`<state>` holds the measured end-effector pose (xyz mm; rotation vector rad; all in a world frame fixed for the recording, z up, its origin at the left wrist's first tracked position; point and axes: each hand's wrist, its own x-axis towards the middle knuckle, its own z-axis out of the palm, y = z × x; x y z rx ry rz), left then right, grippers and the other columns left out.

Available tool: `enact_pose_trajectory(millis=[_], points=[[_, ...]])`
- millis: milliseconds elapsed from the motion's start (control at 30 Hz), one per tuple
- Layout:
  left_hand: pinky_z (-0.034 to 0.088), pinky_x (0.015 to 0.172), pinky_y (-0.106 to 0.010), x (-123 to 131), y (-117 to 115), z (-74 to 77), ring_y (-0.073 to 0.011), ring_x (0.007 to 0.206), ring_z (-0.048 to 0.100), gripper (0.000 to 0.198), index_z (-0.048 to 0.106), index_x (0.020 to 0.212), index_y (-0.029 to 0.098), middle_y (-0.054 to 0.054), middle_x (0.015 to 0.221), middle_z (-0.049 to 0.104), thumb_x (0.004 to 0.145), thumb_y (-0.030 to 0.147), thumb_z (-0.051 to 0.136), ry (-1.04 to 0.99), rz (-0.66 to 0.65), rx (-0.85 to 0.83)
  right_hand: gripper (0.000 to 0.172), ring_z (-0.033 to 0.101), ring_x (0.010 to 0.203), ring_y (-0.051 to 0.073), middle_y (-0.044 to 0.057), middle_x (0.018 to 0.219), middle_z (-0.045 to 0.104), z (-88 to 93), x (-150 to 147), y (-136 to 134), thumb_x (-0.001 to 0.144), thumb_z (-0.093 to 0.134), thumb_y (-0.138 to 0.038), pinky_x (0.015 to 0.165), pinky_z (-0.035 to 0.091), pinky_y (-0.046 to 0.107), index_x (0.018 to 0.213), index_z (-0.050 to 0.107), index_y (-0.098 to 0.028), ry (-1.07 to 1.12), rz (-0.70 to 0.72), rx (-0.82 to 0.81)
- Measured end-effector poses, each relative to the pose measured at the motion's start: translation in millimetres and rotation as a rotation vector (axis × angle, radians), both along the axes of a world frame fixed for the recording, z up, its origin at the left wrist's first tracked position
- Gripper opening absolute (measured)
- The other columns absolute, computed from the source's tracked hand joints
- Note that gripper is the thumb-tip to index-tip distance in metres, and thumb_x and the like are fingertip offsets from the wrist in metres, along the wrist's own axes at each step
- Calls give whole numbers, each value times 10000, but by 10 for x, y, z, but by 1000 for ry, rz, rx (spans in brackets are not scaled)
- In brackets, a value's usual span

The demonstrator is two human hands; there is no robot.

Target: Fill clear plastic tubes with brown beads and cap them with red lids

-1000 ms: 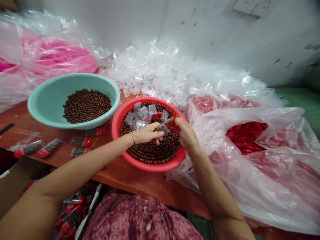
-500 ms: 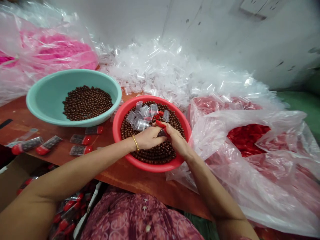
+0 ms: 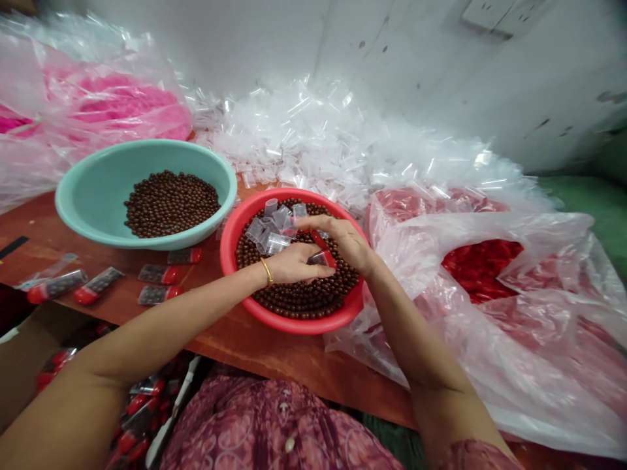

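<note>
Both hands work over a red basin (image 3: pixel 235 235) full of small brown beads (image 3: pixel 304 294), with several clear empty vials (image 3: pixel 272 225) lying on top. My left hand (image 3: pixel 294 262), with a gold bangle at the wrist, is closed round a small clear vial with a red cap (image 3: pixel 327 258). My right hand (image 3: pixel 343 238) reaches over it, fingers stretched toward the loose vials and touching the red cap.
A teal basin (image 3: pixel 93 196) of brown beads stands at left. Several filled, red-capped vials (image 3: pixel 98 284) lie on the wooden table (image 3: pixel 235 339). Heaps of clear vials (image 3: pixel 343 143) sit behind, with plastic bags of red caps (image 3: pixel 484 261) and pink caps (image 3: pixel 112 104).
My right hand has moved up and back over the red basin toward the empty vials. The left hand stays low in the beads, still gripping the vial.
</note>
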<state>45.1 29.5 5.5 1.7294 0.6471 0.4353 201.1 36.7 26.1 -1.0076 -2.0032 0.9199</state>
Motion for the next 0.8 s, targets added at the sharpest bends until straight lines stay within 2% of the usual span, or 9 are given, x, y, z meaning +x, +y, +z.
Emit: enact_pose_trajectory(millis=[67,133,200,267,333,467,633,733,800], points=[[347,470,-193,-21,15,16,-65,448,437,270,484,691,155,62,489,472,769,395,578,-34,16,-63,543,625,886,182,52,896,687,53,41,37,904,280,-571,859,480,345,910,671,-194,-134,-16,118],[337,458,-189,-29,40,19,-60,439,420,275,461,703,161,68,490,455,779,404,566,-98,69,-141,500,619,804,179,54,817,669,71,89,1,909,303,-541,796,491,343,864,654,-188,-229,-128,283],[339,462,-189,-19,68,8,-59,444,415,265,468,751,158,69,508,454,805,410,533,-152,162,-165,441,617,850,203,80,888,670,34,116,-94,882,384,-538,812,489,367,954,631,-180,-331,-177,416],[372,497,-199,2,88,-14,-72,488,449,249,494,833,148,55,557,491,824,397,512,-148,277,-104,535,607,937,255,135,1010,657,-62,95,-216,794,520,-576,840,489,413,1105,570,-144,-433,-211,495],[436,600,-230,21,86,-37,-105,613,530,263,525,920,139,16,676,572,824,383,522,-78,371,18,669,595,981,298,176,1082,634,-199,27,-329,724,601,-580,849,487,456,1194,499,-115,-512,-307,544],[465,846,-317,37,34,-73,-188,924,594,335,551,1060,139,-62,978,649,838,385,500,79,451,192,622,623,901,289,175,1038,648,-445,-135,-434,738,606,-456,802,512,451,1225,448,-103,-509,-464,587],[401,1002,-321,29,13,-48,-207,1169,524,437,473,1252,118,-109,1264,569,867,324,450,6,444,323,688,599,1040,287,179,1152,612,-442,-166,-398,707,644,-426,907,478,441,1273,414,-110,-395,-398,471],[434,954,-297,-159,-30,109,-187,1078,575,404,499,1237,154,-81,1215,603,884,332,418,7,515,418,865,542,1160,271,169,1249,563,-338,-98,-351,711,648,-501,964,442,424,1386,267,-118,-311,-262,256],[459,886,-278,-441,-126,255,-172,964,607,404,507,1231,189,-56,1150,629,883,374,418,104,627,509,812,555,1136,270,159,1209,592,-284,-21,-287,763,594,-520,946,442,423,1394,268,-127,-365,-290,145]])
